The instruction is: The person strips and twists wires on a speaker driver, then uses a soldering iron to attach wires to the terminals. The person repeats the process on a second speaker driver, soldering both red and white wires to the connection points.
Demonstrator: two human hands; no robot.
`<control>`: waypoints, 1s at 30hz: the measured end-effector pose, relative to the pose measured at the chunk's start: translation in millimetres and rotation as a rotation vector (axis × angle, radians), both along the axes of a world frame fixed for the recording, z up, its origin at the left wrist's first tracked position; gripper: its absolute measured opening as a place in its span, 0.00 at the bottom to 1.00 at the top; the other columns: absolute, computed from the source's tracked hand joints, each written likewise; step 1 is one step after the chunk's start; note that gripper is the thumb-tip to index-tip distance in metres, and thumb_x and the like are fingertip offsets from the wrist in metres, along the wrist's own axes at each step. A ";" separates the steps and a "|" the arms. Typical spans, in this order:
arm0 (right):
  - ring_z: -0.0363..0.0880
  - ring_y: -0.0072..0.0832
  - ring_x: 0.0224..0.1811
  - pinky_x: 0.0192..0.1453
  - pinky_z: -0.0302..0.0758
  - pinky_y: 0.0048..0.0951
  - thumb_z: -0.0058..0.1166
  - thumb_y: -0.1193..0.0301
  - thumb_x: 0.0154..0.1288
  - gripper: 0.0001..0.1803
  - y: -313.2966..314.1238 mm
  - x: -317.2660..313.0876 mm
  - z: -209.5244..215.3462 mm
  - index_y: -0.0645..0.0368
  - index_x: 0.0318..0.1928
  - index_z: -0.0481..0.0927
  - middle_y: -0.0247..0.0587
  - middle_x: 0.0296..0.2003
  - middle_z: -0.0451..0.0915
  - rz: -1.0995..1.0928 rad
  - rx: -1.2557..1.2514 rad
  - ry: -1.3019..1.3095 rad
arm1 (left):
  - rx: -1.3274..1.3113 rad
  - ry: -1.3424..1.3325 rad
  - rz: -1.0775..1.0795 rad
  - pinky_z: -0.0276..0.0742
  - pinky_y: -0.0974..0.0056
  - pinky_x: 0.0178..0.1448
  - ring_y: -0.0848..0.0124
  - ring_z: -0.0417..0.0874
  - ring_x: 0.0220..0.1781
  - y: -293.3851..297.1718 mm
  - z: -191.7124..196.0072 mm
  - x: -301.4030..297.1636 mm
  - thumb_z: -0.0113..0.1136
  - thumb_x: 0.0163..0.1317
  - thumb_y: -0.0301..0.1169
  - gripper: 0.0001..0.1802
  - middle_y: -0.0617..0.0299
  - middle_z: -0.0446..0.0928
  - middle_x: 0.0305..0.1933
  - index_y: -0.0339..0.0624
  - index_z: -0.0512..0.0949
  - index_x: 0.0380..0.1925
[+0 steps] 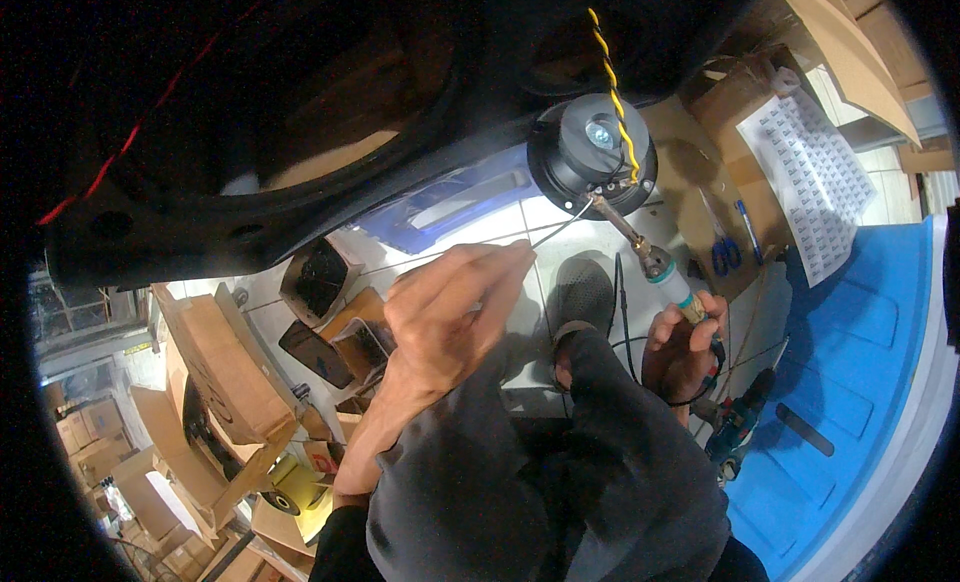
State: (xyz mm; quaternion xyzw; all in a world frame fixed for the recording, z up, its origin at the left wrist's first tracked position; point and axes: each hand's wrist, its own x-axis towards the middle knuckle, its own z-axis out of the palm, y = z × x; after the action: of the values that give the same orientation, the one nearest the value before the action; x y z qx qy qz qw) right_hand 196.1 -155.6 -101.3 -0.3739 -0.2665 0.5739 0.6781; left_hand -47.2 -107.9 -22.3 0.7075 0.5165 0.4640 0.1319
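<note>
A black round speaker driver [548, 160] with a magnet at its back sits against the lower edge of a black cabinet [170, 244] with large round openings. A twisted yellow and black wire [615, 87] hangs down to the driver's terminals. My left hand [445, 312] is closed, pinching a thin strand of solder wire [562, 229] that reaches the terminals. In my right hand [682, 357] is the handle of a soldering iron [650, 260], its tip at the same terminals. The exact contact at the tip is too small to tell.
Blue-handled scissors [726, 257] and a blue pen [748, 232] lie on cardboard at right, near a printed sheet [808, 177]. A blue plastic surface [850, 332] and a power drill [735, 422] are right of my legs. Open cardboard boxes [225, 357] crowd the left.
</note>
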 end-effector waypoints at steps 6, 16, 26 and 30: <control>0.79 0.30 0.28 0.27 0.76 0.30 0.62 0.53 0.68 0.23 -0.5 3.1 -3.6 0.50 0.54 0.70 0.43 0.34 0.79 -0.019 -0.010 0.034 | -0.048 -0.002 0.018 0.80 0.70 0.32 0.69 0.86 0.30 -1.6 2.7 3.2 0.71 0.52 0.16 0.10 0.53 0.85 0.33 0.33 0.85 0.36; 0.78 0.28 0.28 0.28 0.74 0.25 0.62 0.53 0.68 0.23 0.5 0.1 2.0 0.53 0.53 0.70 0.41 0.33 0.79 -0.026 -0.016 -0.034 | -0.020 -0.008 0.005 0.80 0.72 0.31 0.71 0.86 0.30 -0.1 3.5 2.4 0.71 0.53 0.16 0.09 0.52 0.86 0.33 0.33 0.86 0.36; 0.78 0.30 0.26 0.25 0.76 0.29 0.66 0.49 0.62 0.29 -1.4 0.2 -0.8 0.52 0.52 0.69 0.42 0.32 0.79 -0.080 -0.082 -0.064 | 0.004 0.005 -0.031 0.81 0.67 0.34 0.65 0.87 0.31 0.6 0.6 0.0 0.71 0.52 0.17 0.12 0.54 0.83 0.33 0.33 0.83 0.39; 0.78 0.30 0.27 0.25 0.76 0.30 0.67 0.49 0.62 0.28 0.1 -0.5 -1.0 0.51 0.52 0.69 0.41 0.32 0.79 -0.079 -0.054 -0.047 | 0.028 0.004 -0.037 0.81 0.67 0.33 0.66 0.86 0.30 1.1 -0.8 -0.7 0.71 0.52 0.17 0.12 0.55 0.83 0.32 0.33 0.83 0.38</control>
State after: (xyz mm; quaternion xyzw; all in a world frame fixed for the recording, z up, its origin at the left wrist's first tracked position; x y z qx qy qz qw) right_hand 195.6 -155.6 -102.3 -0.4158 -0.2518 0.5445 0.6835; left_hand -48.0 -106.8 -23.1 0.7194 0.4972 0.4674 0.1295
